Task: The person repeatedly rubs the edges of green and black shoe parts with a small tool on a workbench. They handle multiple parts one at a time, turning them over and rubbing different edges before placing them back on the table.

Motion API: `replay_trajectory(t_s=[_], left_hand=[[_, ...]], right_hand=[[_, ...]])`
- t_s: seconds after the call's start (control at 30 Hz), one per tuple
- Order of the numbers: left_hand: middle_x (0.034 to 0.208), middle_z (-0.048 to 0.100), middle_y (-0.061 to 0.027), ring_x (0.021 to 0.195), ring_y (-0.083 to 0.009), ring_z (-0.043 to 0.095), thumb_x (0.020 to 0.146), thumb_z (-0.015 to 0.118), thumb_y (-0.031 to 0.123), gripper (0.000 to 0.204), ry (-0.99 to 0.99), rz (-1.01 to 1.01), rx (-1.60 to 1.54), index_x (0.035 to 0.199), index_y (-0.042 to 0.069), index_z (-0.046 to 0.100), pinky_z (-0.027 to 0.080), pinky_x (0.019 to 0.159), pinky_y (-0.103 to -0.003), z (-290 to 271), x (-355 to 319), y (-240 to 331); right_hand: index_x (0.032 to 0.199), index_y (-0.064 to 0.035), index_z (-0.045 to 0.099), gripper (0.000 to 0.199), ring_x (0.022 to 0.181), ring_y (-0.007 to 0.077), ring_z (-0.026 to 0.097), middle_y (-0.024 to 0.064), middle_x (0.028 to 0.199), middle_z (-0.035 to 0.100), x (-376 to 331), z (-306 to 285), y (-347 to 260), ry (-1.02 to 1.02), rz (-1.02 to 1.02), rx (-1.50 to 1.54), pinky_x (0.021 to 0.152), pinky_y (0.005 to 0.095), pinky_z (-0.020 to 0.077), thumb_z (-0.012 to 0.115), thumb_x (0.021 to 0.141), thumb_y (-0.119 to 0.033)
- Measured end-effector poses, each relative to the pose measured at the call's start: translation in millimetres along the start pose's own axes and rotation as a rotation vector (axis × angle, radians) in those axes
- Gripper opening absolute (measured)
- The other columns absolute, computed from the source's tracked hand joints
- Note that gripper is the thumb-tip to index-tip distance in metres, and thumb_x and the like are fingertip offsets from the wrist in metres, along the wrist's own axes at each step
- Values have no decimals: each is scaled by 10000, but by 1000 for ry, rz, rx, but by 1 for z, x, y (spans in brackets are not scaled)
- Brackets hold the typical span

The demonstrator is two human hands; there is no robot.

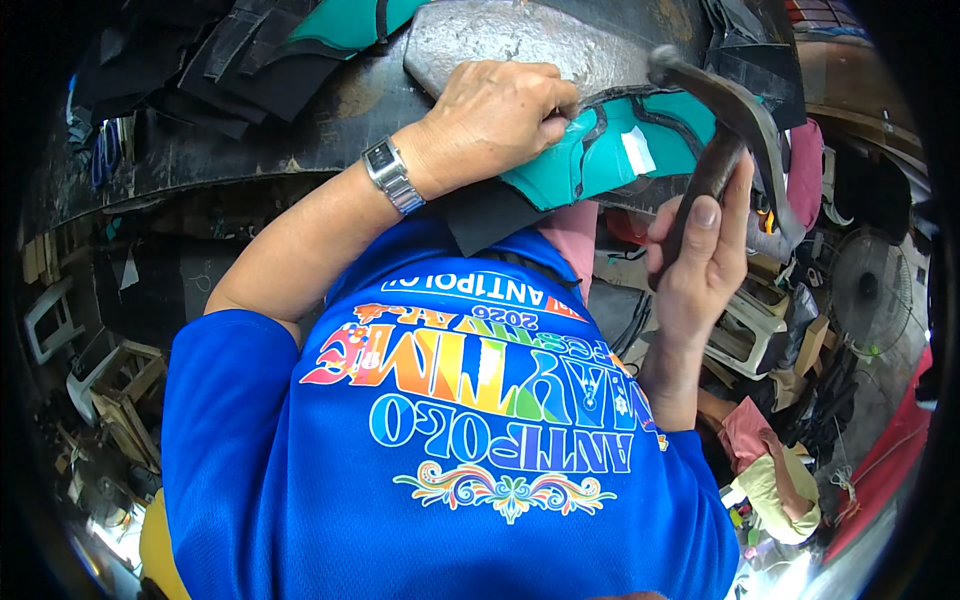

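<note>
My right hand is wrapped round the dark handle of a cobbler's hammer, raised at the right with its curved metal head over the table's near edge. A teal sheet piece, apparently leather or a similar material, hangs partly over that edge; black strips and a small white patch lie on it. My left hand has curled fingers and pinches the teal piece near its left end. Behind it lies a worn grey slab, its surface scuffed and shiny. The left fingertips are partly hidden.
Black cut pieces pile up on the dark table at the far left, with another teal piece beside them. A black flap hangs at my front. A fan stands at the right; another person is lower right.
</note>
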State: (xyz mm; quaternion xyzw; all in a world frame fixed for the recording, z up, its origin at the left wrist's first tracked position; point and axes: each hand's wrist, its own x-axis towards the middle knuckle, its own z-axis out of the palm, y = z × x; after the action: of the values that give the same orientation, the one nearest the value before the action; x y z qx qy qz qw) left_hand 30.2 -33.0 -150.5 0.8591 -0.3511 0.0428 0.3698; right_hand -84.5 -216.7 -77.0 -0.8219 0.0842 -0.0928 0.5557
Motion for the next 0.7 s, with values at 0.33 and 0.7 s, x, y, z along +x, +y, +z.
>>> replay_trajectory(t_s=[0.33, 0.7], left_hand=[[833, 727, -101, 752, -249, 721, 837, 749, 190, 141, -104, -159, -105, 929, 83, 742, 555, 675, -344, -25, -7, -3], [852, 656, -75, 813, -298, 673, 832, 727, 156, 100, 29, 67, 15, 891, 83, 693, 533, 696, -410, -15, -16, 0]], right_hand=[[1485, -96, 481, 447, 570, 57, 455, 2, 682, 530, 1, -3, 63, -180, 18, -366, 518, 238, 402, 520, 1068, -252], [1519, -83, 425, 480, 538, 32, 436, 3, 721, 536, -6, 10, 30, -115, -35, -261, 452, 194, 351, 489, 1079, -264]])
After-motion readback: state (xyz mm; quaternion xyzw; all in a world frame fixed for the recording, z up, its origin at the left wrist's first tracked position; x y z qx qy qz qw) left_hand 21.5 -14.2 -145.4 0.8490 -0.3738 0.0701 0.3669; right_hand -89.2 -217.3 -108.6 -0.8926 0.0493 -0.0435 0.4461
